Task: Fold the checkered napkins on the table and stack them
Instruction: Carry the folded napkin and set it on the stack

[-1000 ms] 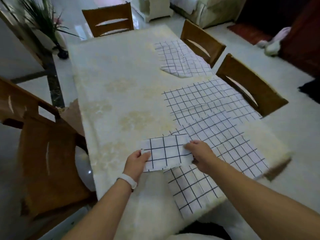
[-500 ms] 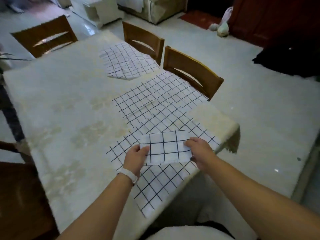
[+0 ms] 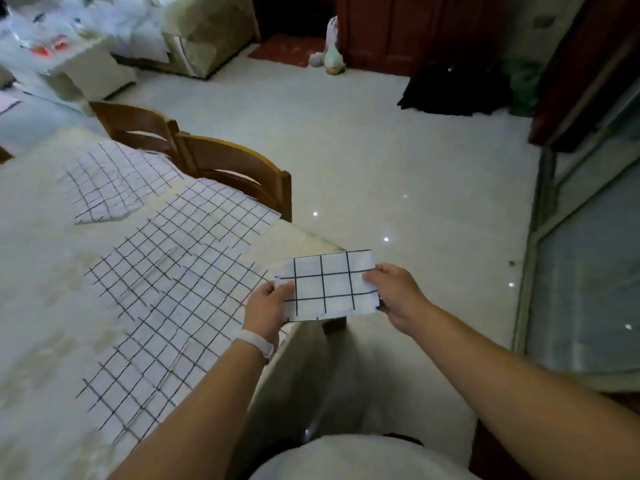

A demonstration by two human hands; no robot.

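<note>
Dining table [image 3: 41,306] carries spread checkered napkins [image 3: 166,271] | folded napkin [image 3: 327,287] held in air past table corner | left hand [image 3: 268,311], right hand [image 3: 394,292] each pinch a short edge | advice: keep layers aligned, lay flat to start stack

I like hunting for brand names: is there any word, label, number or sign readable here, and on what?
No text can be read anywhere.
The folded napkin: only black grid lines, no writing.
The spread napkins on the table: grid lines only.
The packets on the white side table: red patches, too blurred to read.
The white wristband: no marking visible.
</note>
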